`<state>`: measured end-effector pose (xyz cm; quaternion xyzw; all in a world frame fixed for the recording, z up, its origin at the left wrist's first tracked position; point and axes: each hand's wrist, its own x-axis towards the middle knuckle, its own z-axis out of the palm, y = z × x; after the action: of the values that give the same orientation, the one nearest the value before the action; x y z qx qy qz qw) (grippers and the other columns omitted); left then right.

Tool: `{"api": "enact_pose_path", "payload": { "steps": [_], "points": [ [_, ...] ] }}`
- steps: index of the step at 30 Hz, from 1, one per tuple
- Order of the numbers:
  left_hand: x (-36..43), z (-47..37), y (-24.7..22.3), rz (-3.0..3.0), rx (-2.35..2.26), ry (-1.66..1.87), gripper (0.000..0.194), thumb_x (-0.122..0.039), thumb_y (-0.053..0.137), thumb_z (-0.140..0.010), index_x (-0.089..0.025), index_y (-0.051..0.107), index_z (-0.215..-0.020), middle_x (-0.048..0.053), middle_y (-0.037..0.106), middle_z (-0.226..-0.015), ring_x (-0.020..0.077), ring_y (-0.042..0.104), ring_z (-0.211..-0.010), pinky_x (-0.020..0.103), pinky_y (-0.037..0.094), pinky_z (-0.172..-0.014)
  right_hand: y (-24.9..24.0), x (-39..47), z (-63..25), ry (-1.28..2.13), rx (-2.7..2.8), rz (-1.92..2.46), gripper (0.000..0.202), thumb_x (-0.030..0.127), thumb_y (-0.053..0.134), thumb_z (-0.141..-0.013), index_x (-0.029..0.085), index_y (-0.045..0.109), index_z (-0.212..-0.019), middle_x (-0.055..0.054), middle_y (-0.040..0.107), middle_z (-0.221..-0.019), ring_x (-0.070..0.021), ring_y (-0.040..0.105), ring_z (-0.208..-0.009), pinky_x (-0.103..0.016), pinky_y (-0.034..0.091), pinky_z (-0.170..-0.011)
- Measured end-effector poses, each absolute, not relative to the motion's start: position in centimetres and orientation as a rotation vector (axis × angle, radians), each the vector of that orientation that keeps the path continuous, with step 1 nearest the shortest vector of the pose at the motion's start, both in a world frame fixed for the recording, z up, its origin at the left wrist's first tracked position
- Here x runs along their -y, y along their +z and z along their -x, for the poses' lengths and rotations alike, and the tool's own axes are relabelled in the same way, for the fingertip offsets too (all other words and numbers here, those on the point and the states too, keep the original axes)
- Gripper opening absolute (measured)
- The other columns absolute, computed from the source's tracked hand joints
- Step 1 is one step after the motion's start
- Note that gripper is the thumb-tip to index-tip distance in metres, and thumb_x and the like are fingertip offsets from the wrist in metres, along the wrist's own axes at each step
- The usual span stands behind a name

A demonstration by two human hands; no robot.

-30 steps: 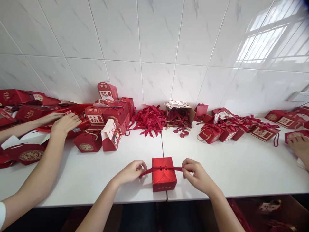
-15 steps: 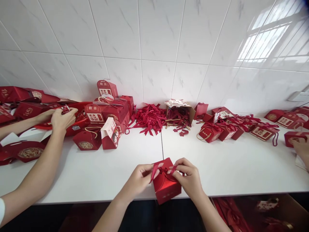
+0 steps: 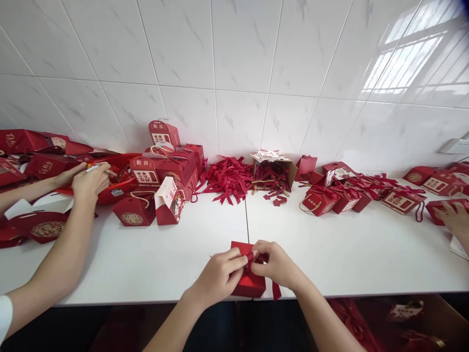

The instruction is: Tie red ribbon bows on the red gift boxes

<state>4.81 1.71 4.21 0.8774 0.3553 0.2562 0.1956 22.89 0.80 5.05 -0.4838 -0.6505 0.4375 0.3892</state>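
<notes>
At the table's front edge sits a small red gift box (image 3: 255,286), partly covered by my hands. A dark red ribbon (image 3: 276,290) lies over its top, with one tail hanging down on the right. My left hand (image 3: 224,270) is closed, pinching the ribbon between thumb and fingers above the lid. Close against it, my right hand (image 3: 275,264) pinches the ribbon too, its fingers bent. The fingertips nearly meet over the middle of the box, and the knot or loop between them is mostly hidden.
Behind the box lie a heap of red ribbons (image 3: 230,177) and a cardboard box (image 3: 292,171) of red pieces. Gift boxes stand left (image 3: 134,211) and right (image 3: 320,201). A co-worker's hands (image 3: 91,180) work over a red basin (image 3: 124,190); another person's hand (image 3: 457,218) is far right.
My hands have come together over the box, bringing the ribbon ends to its middle. The box has turned slightly. The left co-worker's hands have shifted a little, now with something small and colourful.
</notes>
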Motion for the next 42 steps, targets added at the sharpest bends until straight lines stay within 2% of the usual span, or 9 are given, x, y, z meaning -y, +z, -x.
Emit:
{"api": "enact_pose_path", "payload": {
  "steps": [6,12,20,25,28,33,37,39,42],
  "points": [
    [-3.8,-3.9,5.3,-2.389,-0.747,0.711,0.031,-0.016,0.043,-0.088,-0.021,0.073,-0.081,0.006,0.062,-0.077,0.0134,0.055,-0.064,0.024,0.044,-0.059,6.0,-1.7,-23.4,1.175,1.8,1.333,0.012,0.008,0.057,-0.059,0.018,0.05,-0.058,0.005,0.048,-0.068,-0.0082,0.04,-0.057,-0.022,0.033,-0.051],
    [-4.6,-4.2,4.5,-2.26,-0.673,0.841,0.021,-0.013,0.056,-0.079,-0.02,0.076,-0.078,0.004,0.067,-0.067,0.0126,0.058,-0.059,0.022,0.046,-0.055,6.6,-2.1,-23.2,1.21,1.876,1.353,0.007,0.014,0.065,-0.058,0.018,0.06,-0.06,0.002,0.051,-0.079,-0.01,0.047,-0.065,-0.023,0.039,-0.058],
    [-4.8,-1.4,4.6,-2.065,-1.121,0.894,0.016,-0.014,0.057,-0.072,-0.019,0.072,-0.074,0.001,0.062,-0.067,0.0119,0.055,-0.058,0.022,0.044,-0.055,5.6,-1.6,-25.2,0.936,1.877,1.428,0.009,0.012,0.057,-0.062,0.019,0.054,-0.057,0.0,0.051,-0.08,-0.0133,0.05,-0.069,-0.028,0.043,-0.066],
    [-4.6,-1.4,5.1,-2.018,-1.005,0.85,0.009,-0.018,0.054,-0.076,-0.019,0.063,-0.073,0.006,0.062,-0.101,0.0192,0.058,-0.095,0.032,0.046,-0.087,5.2,-1.4,-25.1,0.801,1.818,1.42,0.008,0.015,0.052,-0.07,0.021,0.051,-0.065,-0.002,0.053,-0.087,-0.0185,0.054,-0.088,-0.034,0.044,-0.082],
    [-4.5,-2.1,5.1,-2.03,-0.952,0.748,0.017,-0.026,0.048,-0.086,-0.02,0.062,-0.078,0.008,0.053,-0.128,0.0244,0.045,-0.12,0.04,0.039,-0.1,5.0,-1.3,-24.8,0.718,1.818,1.422,0.007,0.019,0.052,-0.074,0.021,0.053,-0.068,-0.006,0.055,-0.103,-0.0232,0.05,-0.108,-0.04,0.039,-0.093],
    [-4.8,-1.7,4.6,-2.391,-1.224,0.74,0.024,-0.032,0.052,-0.085,-0.021,0.062,-0.065,0.005,0.055,-0.122,0.0348,0.026,-0.13,0.06,0.021,-0.104,3.7,-1.1,-26.3,0.536,1.791,1.593,0.013,0.016,0.06,-0.067,0.02,0.05,-0.058,-0.007,0.052,-0.121,-0.0304,0.043,-0.12,-0.053,0.029,-0.1],
    [-4.7,-1.4,4.1,-2.356,-1.18,0.768,0.022,-0.03,0.05,-0.086,-0.021,0.059,-0.068,0.006,0.055,-0.118,0.0317,0.036,-0.124,0.054,0.028,-0.102,3.0,-0.7,-27.4,0.704,1.811,1.399,0.005,0.021,0.06,-0.074,0.021,0.054,-0.073,-0.008,0.046,-0.131,-0.0268,0.039,-0.126,-0.047,0.031,-0.104],
    [-4.3,-1.6,3.6,-2.2,-1.085,0.789,0.022,-0.031,0.048,-0.088,-0.02,0.056,-0.07,0.007,0.052,-0.122,0.0271,0.044,-0.12,0.046,0.035,-0.101,2.9,-0.4,-27.1,0.852,1.861,1.215,0.029,0.027,0.065,-0.075,0.024,0.055,-0.102,-0.009,0.034,-0.142,-0.0254,0.032,-0.133,-0.043,0.032,-0.106],
    [-3.6,-2.2,2.1,-1.959,-0.992,0.886,0.018,-0.034,0.05,-0.088,-0.021,0.056,-0.078,0.008,0.05,-0.126,0.0244,0.047,-0.119,0.039,0.038,-0.101,2.8,0.1,-25.7,1.057,1.963,1.016,0.085,0.033,0.078,-0.063,0.029,0.035,-0.136,-0.008,0.011,-0.152,-0.0266,0.021,-0.139,-0.039,0.033,-0.108]
  ]
}}
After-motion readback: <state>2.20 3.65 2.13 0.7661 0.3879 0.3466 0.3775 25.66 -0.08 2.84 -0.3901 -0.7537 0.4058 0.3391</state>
